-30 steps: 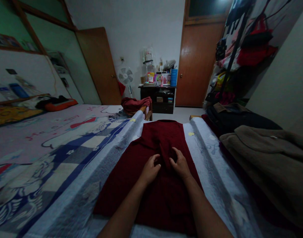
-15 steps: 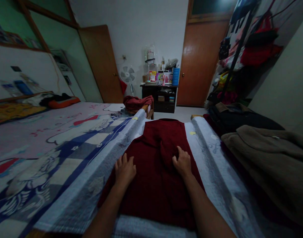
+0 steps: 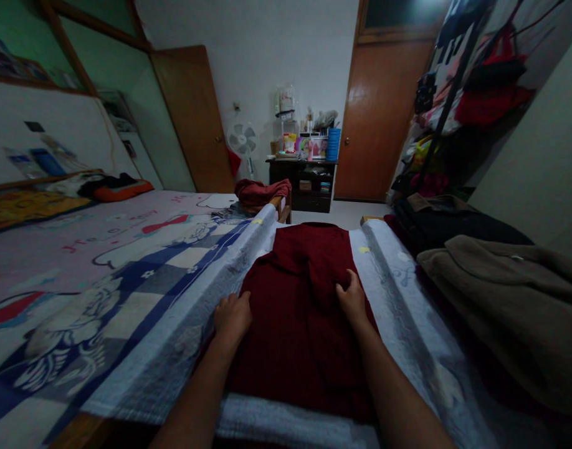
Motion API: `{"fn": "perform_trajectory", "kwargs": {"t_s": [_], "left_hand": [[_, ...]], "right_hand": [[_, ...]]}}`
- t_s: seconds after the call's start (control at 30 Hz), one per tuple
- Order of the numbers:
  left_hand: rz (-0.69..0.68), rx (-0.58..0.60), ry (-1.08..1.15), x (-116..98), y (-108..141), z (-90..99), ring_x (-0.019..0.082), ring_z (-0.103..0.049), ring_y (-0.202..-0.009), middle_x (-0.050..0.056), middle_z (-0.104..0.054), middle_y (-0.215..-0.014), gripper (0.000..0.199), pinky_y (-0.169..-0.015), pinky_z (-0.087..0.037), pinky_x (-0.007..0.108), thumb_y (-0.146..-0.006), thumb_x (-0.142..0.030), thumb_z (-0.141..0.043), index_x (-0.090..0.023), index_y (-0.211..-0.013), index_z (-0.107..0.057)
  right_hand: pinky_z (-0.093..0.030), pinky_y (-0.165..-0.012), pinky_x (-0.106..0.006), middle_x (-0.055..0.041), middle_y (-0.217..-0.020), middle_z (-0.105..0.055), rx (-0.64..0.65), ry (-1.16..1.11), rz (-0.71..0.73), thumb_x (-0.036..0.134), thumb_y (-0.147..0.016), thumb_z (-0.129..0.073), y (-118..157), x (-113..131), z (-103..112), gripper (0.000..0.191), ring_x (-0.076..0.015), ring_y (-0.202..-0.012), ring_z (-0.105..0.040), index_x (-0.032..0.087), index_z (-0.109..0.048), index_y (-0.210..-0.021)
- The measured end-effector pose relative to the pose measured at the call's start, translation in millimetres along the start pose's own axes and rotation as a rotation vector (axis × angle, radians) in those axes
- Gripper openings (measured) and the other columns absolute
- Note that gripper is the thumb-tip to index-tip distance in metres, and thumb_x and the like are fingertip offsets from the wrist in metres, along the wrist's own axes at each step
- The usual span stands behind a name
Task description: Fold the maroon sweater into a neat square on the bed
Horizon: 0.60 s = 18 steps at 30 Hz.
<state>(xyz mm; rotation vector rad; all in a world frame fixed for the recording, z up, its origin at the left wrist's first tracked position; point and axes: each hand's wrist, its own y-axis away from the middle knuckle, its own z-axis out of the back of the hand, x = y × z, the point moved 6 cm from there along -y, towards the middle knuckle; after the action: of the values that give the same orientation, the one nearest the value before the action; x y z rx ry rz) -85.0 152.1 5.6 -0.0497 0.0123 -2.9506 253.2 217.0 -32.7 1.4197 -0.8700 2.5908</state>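
Observation:
A dark red garment (image 3: 286, 337) lies spread lengthwise in front of me on a pale blue-grey cover, with creases across its upper middle. At its left edge is my left hand (image 3: 232, 319), fingers curled down and closed on the cloth. On the opposite edge, my right hand (image 3: 352, 302) has its fingers bent round the fabric, the thumb and forefinger showing a gap on top. Both hands' fingertips are partly hidden by the cloth and by the hands themselves.
Left of the garment stretches a bed with a patterned sheet (image 3: 127, 249). A reddish cloth bundle (image 3: 262, 192) sits by its far corner. Folded clothes, a brown coat (image 3: 505, 293) among them, are piled at right. Beyond stand a dark cabinet (image 3: 300, 202) and a fan (image 3: 242, 140).
My left hand's fingers have curled from spread to closed at the garment's left edge. My right hand has shifted slightly right to the other edge. The garment's sides have drawn in a little.

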Motion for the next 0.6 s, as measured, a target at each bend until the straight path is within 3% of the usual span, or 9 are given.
{"fn": "perform_trajectory", "kwargs": {"t_s": [0.1, 0.2, 0.37, 0.47, 0.6], "left_hand": [[-0.029, -0.022, -0.036, 3.4, -0.2, 0.1, 0.03, -0.057, -0.105, 0.014, -0.062, -0.112, 0.038, -0.087, -0.044, 0.041, -0.089, -0.018, -0.038, -0.019, -0.119, -0.06], [-0.051, 0.006, -0.009, 4.0, 1.6, -2.6, 0.028, -0.061, -0.098, 0.015, -0.06, -0.115, 0.043, -0.082, -0.047, 0.039, -0.089, -0.012, -0.028, -0.017, -0.121, -0.057], [0.009, 0.044, 0.062, 7.8, 9.0, -0.4, 0.024, -0.067, -0.087, 0.018, -0.055, -0.121, 0.052, -0.074, -0.048, 0.036, -0.089, -0.012, -0.029, -0.021, -0.14, -0.036], [0.041, 0.072, 0.08, 10.5, 14.4, 5.6, 0.027, -0.067, -0.09, 0.019, -0.058, -0.118, 0.056, -0.074, -0.049, 0.037, -0.089, -0.018, -0.037, -0.019, -0.144, -0.026], [0.029, 0.095, 0.164, 10.9, 18.7, 15.8, 0.026, -0.065, -0.099, 0.016, -0.064, -0.111, 0.047, -0.081, -0.047, 0.033, -0.085, -0.021, -0.049, -0.016, -0.131, -0.041]], "right_hand": [[-0.051, -0.082, -0.037, -0.0082, -0.098, -0.068, 0.082, 0.004, -0.121, 0.032, -0.069, -0.063, -11.0, -9.9, 3.4, 0.05, -0.0243, -0.091, -0.065, 0.017, -0.056, -0.116], [-0.049, -0.068, -0.031, -0.0039, -0.081, -0.068, 0.212, 0.054, -0.153, 0.03, -0.063, -0.069, -15.3, -7.2, 8.1, 0.036, -0.021, -0.075, -0.064, 0.019, -0.062, -0.097], [-0.041, -0.054, -0.026, 0.0007, -0.062, -0.062, 0.367, 0.058, -0.216, 0.022, -0.056, -0.068, -9.7, 6.0, 14.2, 0.015, -0.0165, -0.058, -0.057, 0.02, -0.059, -0.067], [-0.04, -0.052, -0.025, 0.0004, -0.065, -0.063, 0.389, 0.01, -0.211, 0.022, -0.06, -0.062, -8.3, 15.6, 15.5, 0.01, -0.0161, -0.058, -0.057, 0.019, -0.061, -0.07], [-0.046, -0.058, -0.026, -0.0024, -0.081, -0.069, 0.339, -0.186, -0.234, 0.027, -0.066, -0.056, -12.8, 23.7, 18.2, 0.026, -0.0179, -0.069, -0.062, 0.018, -0.062, -0.089]]}}
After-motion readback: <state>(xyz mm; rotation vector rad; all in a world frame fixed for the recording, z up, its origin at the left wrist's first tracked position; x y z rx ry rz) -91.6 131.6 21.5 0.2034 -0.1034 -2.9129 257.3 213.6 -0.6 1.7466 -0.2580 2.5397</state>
